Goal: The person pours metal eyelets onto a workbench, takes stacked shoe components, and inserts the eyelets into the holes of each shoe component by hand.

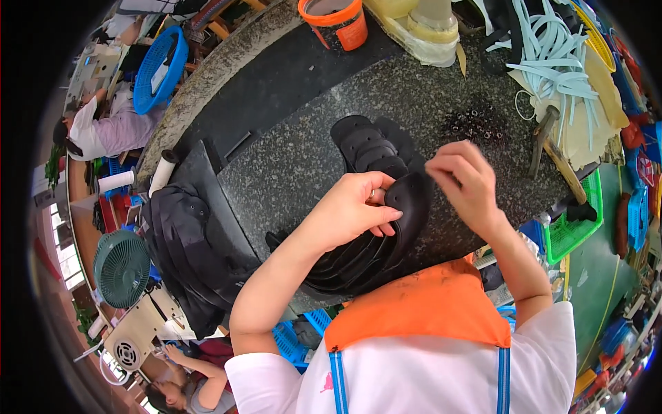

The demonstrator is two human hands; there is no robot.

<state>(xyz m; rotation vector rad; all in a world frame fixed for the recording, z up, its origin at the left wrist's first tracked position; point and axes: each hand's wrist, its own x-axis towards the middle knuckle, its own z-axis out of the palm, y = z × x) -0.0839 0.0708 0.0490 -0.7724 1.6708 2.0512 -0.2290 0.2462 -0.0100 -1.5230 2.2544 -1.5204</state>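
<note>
My left hand [355,212] is closed on the edge of a curved black piece [410,207], thumb on top and fingers tucked against it. Small holes dot this smooth, leathery-looking piece. Just right of its upper end is my right hand [467,181], with thumb and fingers drawn together; what they hold, if anything, is too small to make out. Beyond my left hand, more black pieces with holes [369,146] lie overlapped in a row. A further black stack [345,265] fans out below my left wrist. Past my right hand sits a scattered pile of small dark rings [477,125].
A hammer [562,162] with a wooden handle lies at the right, near pale blue strips [552,55]. An orange tub [334,26] stands at the far edge. Black pieces [189,241] are heaped at left. Two other people [114,124] are at the left, apart from my hands.
</note>
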